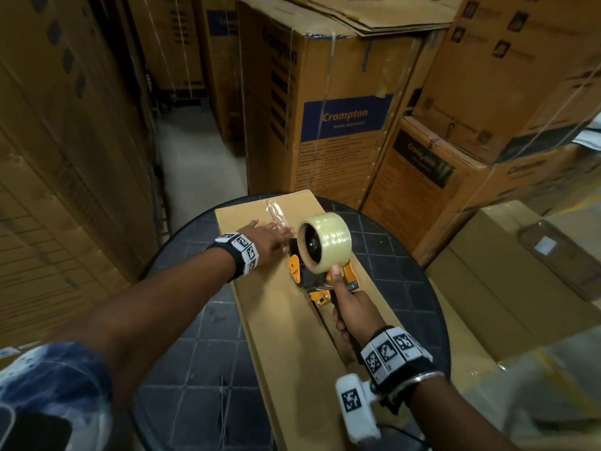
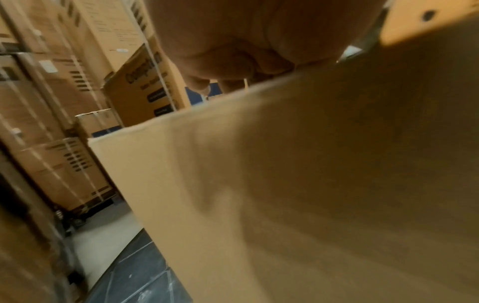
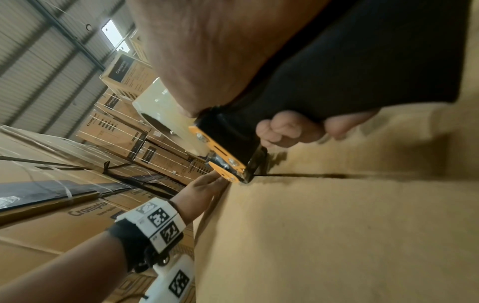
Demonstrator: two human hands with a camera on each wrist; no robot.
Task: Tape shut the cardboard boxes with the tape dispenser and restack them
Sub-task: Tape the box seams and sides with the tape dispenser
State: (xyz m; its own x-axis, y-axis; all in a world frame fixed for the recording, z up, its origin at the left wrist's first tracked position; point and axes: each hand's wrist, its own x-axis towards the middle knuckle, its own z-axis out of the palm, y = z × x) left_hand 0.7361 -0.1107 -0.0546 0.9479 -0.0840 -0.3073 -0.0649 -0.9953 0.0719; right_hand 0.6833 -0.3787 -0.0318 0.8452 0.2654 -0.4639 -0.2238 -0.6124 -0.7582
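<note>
Head view: a long plain box [image 1: 286, 336] lies lengthwise on a round dark desk [image 1: 195, 336], its centre seam running away from the person. The right hand [image 1: 353, 312] has its grip clenched round the black handle of the dispenser [image 1: 320, 271], thumb extended up against the tape roll [image 1: 325, 244]. The dispenser's nose sits on the seam at about mid-length. Clear tape [image 1: 276, 216] already covers the seam's far portion; the near portion stands open as a dark gap. The left hand [image 1: 266, 239] lies flat on the box top just beside the dispenser, fingers straight over the taped stretch, grip released. Printed cartons [image 1: 325, 102] are stacked behind the desk and to both sides.

Left wrist view: blurred. The left hand [image 2: 246, 41] appears at the top edge with its fingers down on the box [image 2: 298, 194] surface. The desk [image 2: 140, 276] shows at the lower left, cartons [image 2: 145, 92] beyond.

Right wrist view: the right hand [image 3: 290, 129] wraps the dispenser [image 3: 228, 155] handle, fingers curled under it. The orange-and-black nose touches the seam of the box [image 3: 337, 235]. The left hand [image 3: 207, 184] presses flat on the box immediately ahead of the nose. The tape roll [image 3: 166, 108] and stacked cartons [image 3: 111, 131] show behind.
</note>
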